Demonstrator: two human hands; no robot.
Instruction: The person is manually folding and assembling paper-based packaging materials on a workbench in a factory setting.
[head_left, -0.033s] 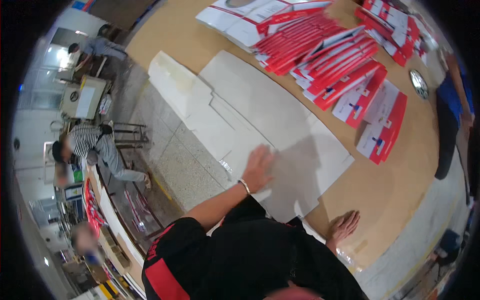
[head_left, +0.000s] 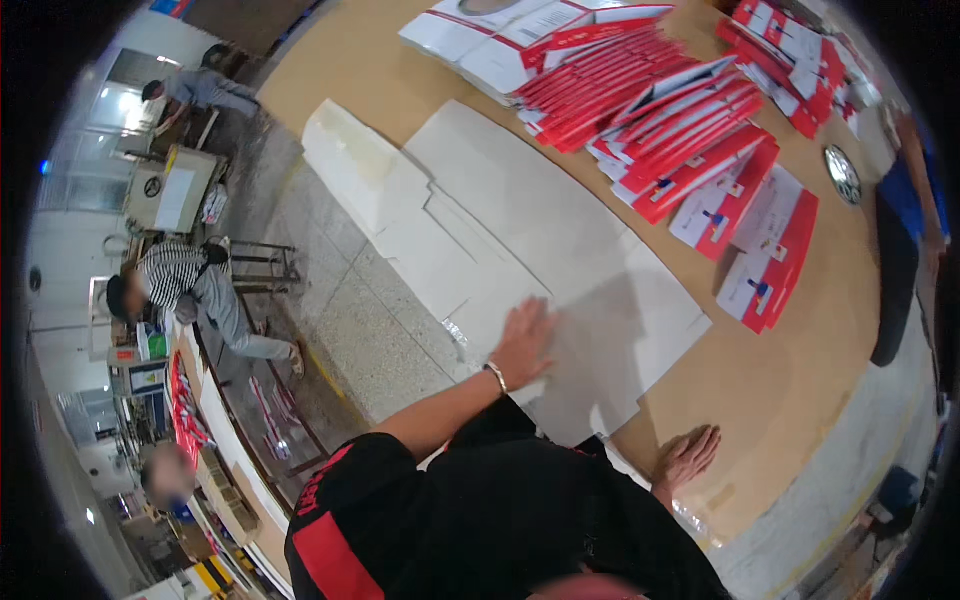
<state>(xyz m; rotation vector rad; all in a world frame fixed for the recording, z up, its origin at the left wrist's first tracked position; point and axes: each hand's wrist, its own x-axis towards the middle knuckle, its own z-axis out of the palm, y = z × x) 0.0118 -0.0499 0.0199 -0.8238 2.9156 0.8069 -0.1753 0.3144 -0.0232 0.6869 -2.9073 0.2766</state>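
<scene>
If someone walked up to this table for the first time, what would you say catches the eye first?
Most striking is the fan of red-and-white flat cartons spread across the far side of the brown table. Nearer, large white cardboard sheets lie overlapping, with the left hand pressed flat on their near edge. The right hand rests open on the bare table beside them.

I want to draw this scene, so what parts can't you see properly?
All in the head view:
- Near edge of the white card sheet: hidden by the person's dark shirt and left hand.
- Right hand: its wrist is behind the shirt.
- Print on the red-and-white boxes: too small.
- Person in blue: cut off by the picture's dark rim.
- Table far corner: bent and cropped by the rim.
</scene>
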